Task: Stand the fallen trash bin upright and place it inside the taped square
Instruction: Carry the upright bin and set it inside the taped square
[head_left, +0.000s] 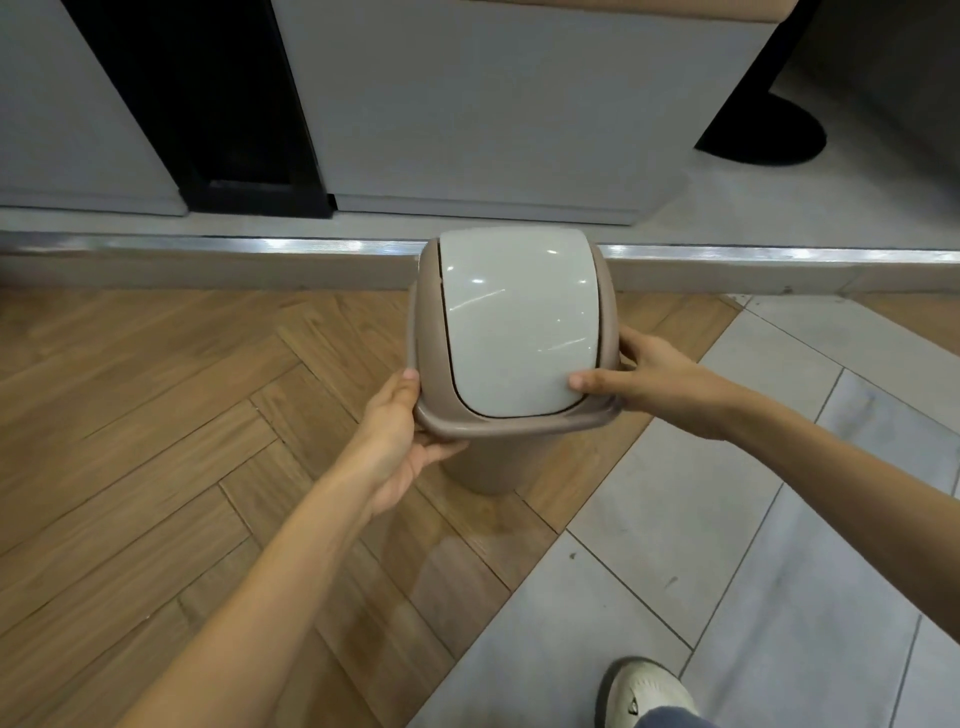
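The trash bin (511, 322) is beige with a glossy white swing lid and stands upright in the middle of the view, seen from above. My left hand (400, 441) grips its rim at the lower left, fingers curled under the edge. My right hand (649, 374) holds the rim on the right, with the thumb pressed on the white lid. The bin's narrower body (478, 473) shows below the rim over the wooden floor; whether it touches the floor is hidden. No taped square is in sight.
Herringbone wooden floor (182, 441) lies left, grey tiles (753, 545) right. A metal threshold strip (234, 244) crosses behind the bin. Grey cabinets (493, 114) and a dark gap (223, 104) stand beyond. A black round base (774, 132) sits far right. My shoe (649, 691) is at the bottom.
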